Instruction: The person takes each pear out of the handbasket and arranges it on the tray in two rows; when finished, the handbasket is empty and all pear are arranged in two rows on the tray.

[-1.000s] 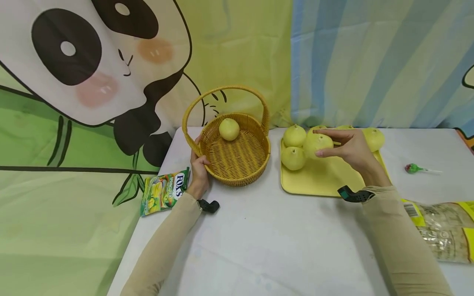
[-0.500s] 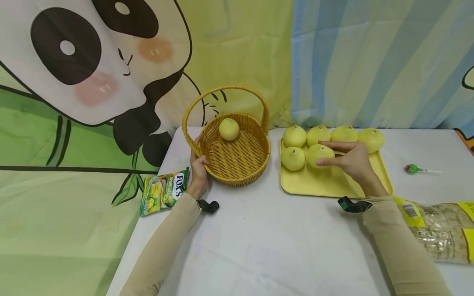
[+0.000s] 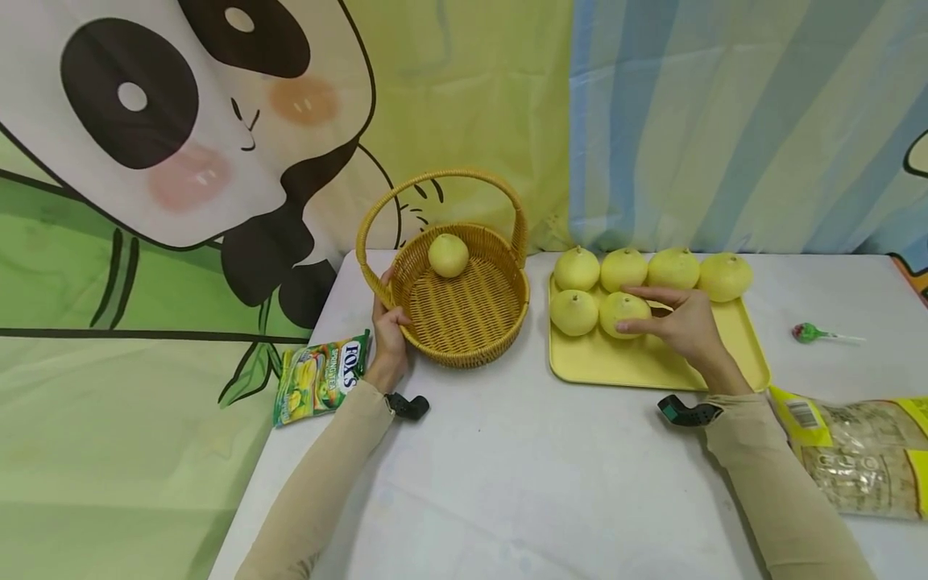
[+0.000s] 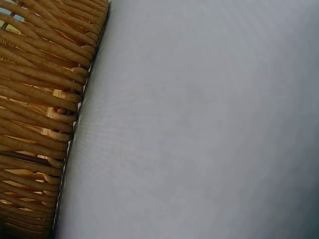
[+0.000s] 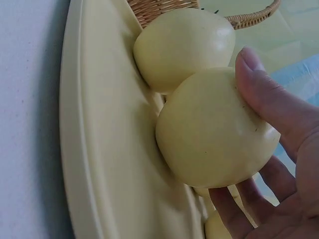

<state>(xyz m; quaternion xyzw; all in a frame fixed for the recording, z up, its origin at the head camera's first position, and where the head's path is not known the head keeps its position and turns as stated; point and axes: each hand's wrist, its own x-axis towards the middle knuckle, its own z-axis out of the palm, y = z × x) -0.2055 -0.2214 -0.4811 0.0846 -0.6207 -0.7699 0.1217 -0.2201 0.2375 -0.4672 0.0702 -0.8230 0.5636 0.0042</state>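
Note:
At the left of the head view, my left hand (image 3: 391,338) grips the side of a round wicker basket (image 3: 467,354) near the foot of its handle, thumb at the rim. One round pale-yellow fruit (image 3: 448,255) lies inside. The left wrist view shows the woven basket wall (image 4: 40,109) but no fingers. My right hand (image 3: 685,322) holds a round yellow fruit (image 5: 214,129) between thumb and fingers, in the front row on a yellow tray (image 3: 616,369). Beside it sits another such fruit (image 3: 574,312); several more line the tray's back.
A green candy bag (image 3: 322,379) lies left of the basket. Right of the tray are a lollipop (image 3: 815,331) and a clear-and-yellow plastic package (image 3: 855,455). A printed curtain (image 3: 464,97) hangs behind the white table (image 3: 507,483).
My right hand has lowered the fruit to the tray's front row, beside the other one, and still holds it. My left hand and the basket have stayed in place.

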